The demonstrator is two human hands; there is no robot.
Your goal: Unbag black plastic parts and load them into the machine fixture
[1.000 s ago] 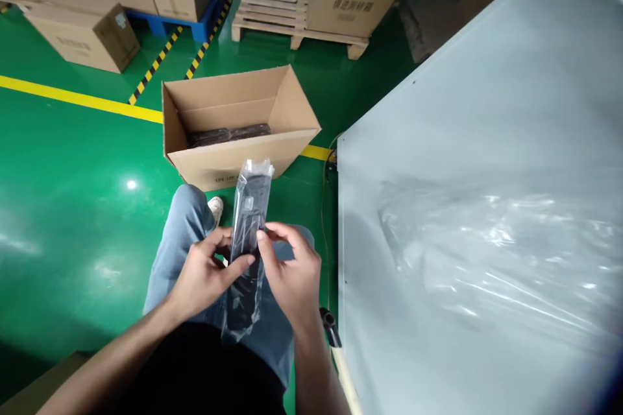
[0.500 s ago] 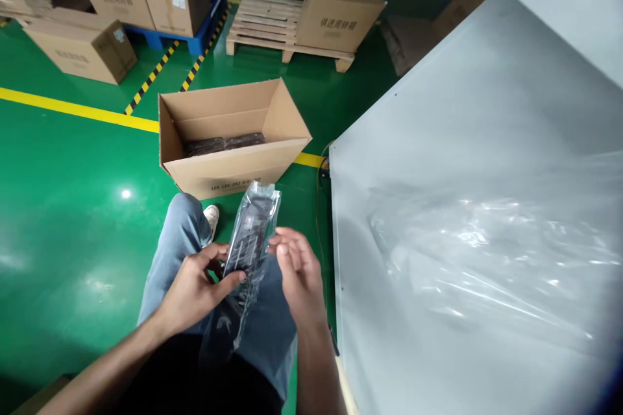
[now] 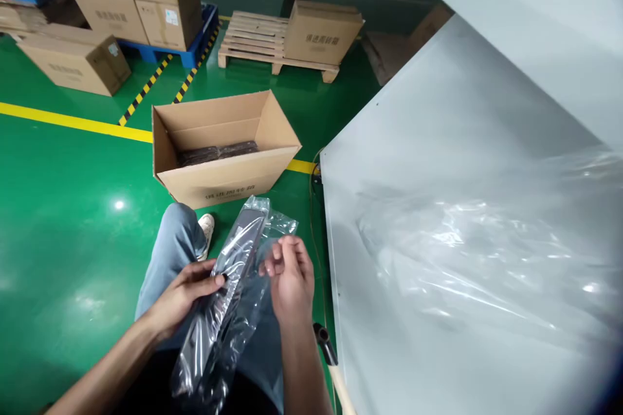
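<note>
A long dark flat part point(image 3: 238, 240) lies inside a clear plastic bag point(image 3: 282, 223), held at a slant above my lap. My left hand point(image 3: 187, 288) is closed around its left side, thumb on top and the other fingers underneath. At the right, the bag's loose film spreads out from the part. My right hand point(image 3: 292, 279) is closed in a pinch at this loose film, its fingers curled. Just beyond the bag's far end stands an open cardboard box point(image 3: 228, 178), with several dark bagged pieces point(image 3: 217, 152) lying inside.
To my right is a large pale grey surface point(image 3: 389, 324) with clear plastic sheeting point(image 3: 467, 253) on it. A black-ended pole point(image 3: 327, 343) stands by its edge. Farther back are stacked cartons point(image 3: 114, 16), a blue pallet point(image 3: 192, 55) and a wooden pallet point(image 3: 253, 45) bearing a carton.
The bagged part has turned and tilted in my left hand, its near end now lower left. The bag's loose film has spread to the right, by my right hand. The view has shifted slightly.
</note>
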